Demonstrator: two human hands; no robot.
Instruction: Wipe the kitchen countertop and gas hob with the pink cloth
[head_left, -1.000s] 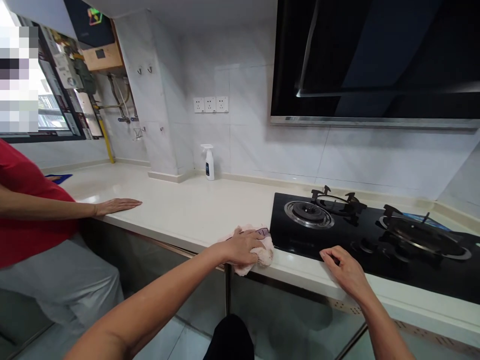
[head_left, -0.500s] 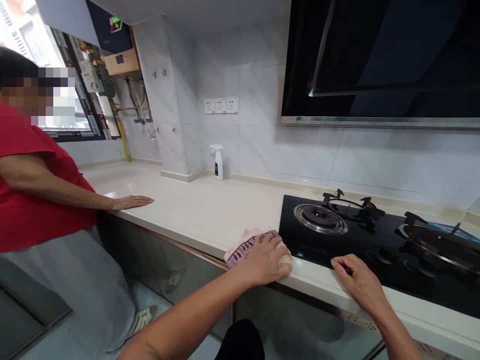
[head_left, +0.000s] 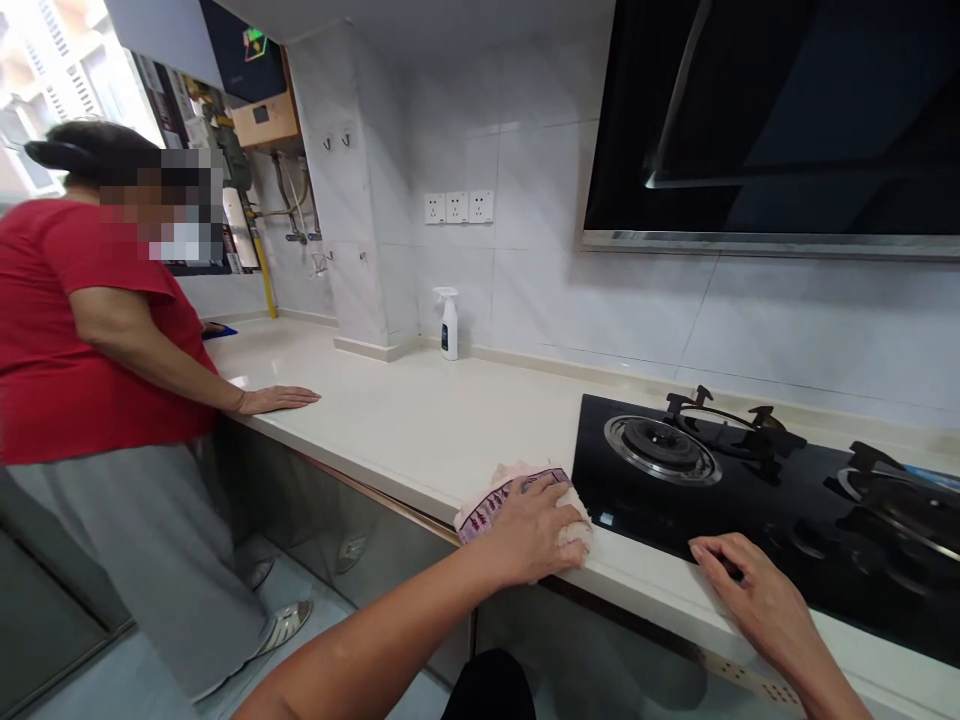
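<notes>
My left hand [head_left: 534,532] presses down on a pink cloth [head_left: 487,493] with a purple patterned edge, at the front lip of the cream countertop [head_left: 420,420], just left of the black gas hob [head_left: 757,500]. Its fingers curl over the cloth. My right hand [head_left: 757,600] lies flat on the counter's front strip by the hob's edge, fingers stretched out, holding nothing.
A person in a red shirt [head_left: 67,320] stands at the left with a hand [head_left: 277,399] flat on the counter. A white spray bottle [head_left: 448,323] stands by the back wall. Two burners [head_left: 664,445] sit on the hob under a black range hood [head_left: 780,120].
My left hand has slid the cloth a little to the right along the counter's front edge toward the hob. The view has turned left, showing more of the other person.
</notes>
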